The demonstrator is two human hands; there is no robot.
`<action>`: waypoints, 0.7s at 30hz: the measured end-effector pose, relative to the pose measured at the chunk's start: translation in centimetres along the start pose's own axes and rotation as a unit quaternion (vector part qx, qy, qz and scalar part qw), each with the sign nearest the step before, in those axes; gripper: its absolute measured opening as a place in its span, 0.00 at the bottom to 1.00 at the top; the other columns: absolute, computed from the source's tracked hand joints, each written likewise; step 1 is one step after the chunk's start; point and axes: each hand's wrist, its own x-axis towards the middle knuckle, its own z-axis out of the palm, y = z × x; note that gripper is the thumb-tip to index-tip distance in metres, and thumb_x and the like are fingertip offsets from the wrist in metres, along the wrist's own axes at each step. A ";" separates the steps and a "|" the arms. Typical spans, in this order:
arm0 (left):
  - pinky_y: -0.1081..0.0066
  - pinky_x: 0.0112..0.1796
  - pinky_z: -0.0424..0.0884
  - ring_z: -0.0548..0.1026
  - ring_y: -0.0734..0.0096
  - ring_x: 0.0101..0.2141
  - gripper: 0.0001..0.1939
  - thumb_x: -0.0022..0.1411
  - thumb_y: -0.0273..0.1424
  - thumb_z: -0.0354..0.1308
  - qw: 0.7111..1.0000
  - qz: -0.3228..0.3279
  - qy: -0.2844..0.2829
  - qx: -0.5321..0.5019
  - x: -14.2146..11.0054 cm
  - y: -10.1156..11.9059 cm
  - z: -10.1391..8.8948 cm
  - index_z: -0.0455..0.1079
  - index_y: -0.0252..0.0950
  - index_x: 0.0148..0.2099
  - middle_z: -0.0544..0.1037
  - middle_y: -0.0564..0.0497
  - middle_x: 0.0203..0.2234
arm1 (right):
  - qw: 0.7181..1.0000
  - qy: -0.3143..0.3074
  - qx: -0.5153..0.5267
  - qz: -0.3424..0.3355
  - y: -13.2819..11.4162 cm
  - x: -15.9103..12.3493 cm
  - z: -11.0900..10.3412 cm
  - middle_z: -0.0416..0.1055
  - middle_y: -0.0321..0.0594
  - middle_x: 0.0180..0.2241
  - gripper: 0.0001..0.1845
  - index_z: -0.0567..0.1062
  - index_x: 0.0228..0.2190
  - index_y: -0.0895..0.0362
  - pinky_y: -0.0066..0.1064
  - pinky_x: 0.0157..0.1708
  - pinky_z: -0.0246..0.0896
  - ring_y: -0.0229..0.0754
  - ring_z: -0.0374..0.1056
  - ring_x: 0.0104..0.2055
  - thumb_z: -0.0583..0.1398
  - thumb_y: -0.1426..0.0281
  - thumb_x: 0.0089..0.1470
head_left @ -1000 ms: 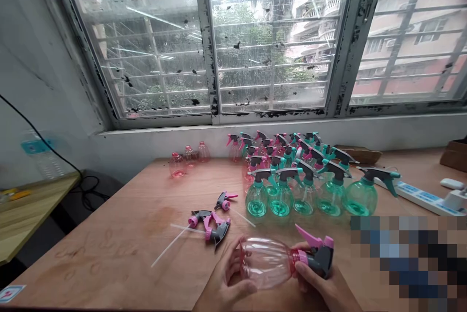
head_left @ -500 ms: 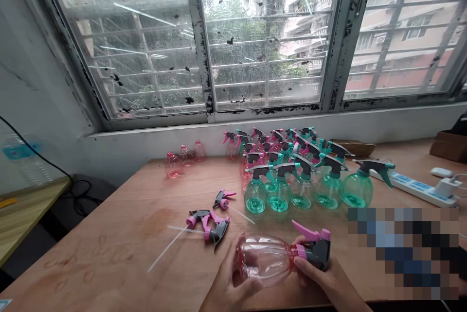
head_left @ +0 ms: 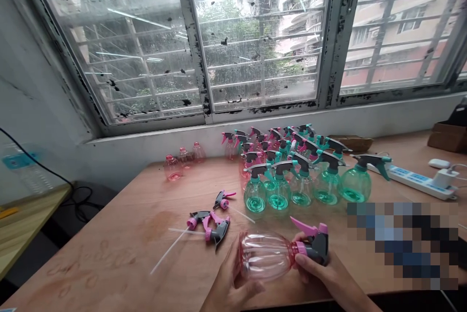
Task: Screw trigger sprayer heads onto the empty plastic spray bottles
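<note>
A clear pink spray bottle [head_left: 265, 255] lies sideways between my hands above the table's front edge. My left hand [head_left: 233, 278] is wrapped round its base. With thumb and fingers, my right hand [head_left: 314, 268] grips the pink collar at the neck, where the black and pink spray head [head_left: 318, 244] sits on the bottle. Beyond my left hand, loose pink and black spray heads [head_left: 218, 232] with thin white tubes lie on the wooden table [head_left: 120, 244]. Farther back, 3 pink bottles without heads [head_left: 172, 168] stand near the wall.
Several green and pink spray bottles [head_left: 279, 193] with heads stand grouped behind my hands. A white power strip [head_left: 412, 181] with a plug lies to their right, and a brown box [head_left: 448, 136] sits at the far right. A blurred patch covers the right front.
The view has shifted slightly. Both hands keep their hold on the spray bottle; it has rolled a little about its length. The loose heads and standing bottles stay where they were.
</note>
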 end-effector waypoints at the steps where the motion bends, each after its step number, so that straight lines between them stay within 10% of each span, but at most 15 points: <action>1: 0.53 0.68 0.54 0.57 0.46 0.69 0.55 0.55 0.42 0.72 1.000 -0.003 -0.001 0.005 0.0 0.1 0.0 0.44 0.43 0.75 0.55 0.42 0.72 | 1.000 -0.001 0.003 -0.001 0.0 0.0 0.0 0.73 0.30 0.19 0.25 0.74 0.39 0.53 0.33 0.25 0.60 0.42 0.67 0.20 0.70 0.48 0.49; 5: 0.53 0.65 0.61 0.65 0.45 0.65 0.59 0.55 0.38 0.73 0.999 0.002 0.009 0.043 0.1 0.3 0.0 0.36 0.47 0.76 0.60 0.41 0.70 | 1.000 -0.004 0.021 -0.002 0.0 0.2 0.0 0.72 0.30 0.18 0.25 0.73 0.40 0.54 0.32 0.25 0.59 0.41 0.66 0.19 0.70 0.50 0.50; 21: 0.56 0.68 0.52 0.47 0.51 0.72 0.57 0.59 0.41 0.69 0.994 0.011 0.042 0.098 -0.5 1.5 1.0 0.31 0.46 0.76 0.50 0.46 0.74 | 1.000 0.000 0.016 -0.003 0.4 0.2 0.0 0.76 0.34 0.21 0.26 0.73 0.40 0.56 0.33 0.23 0.61 0.40 0.66 0.20 0.70 0.51 0.49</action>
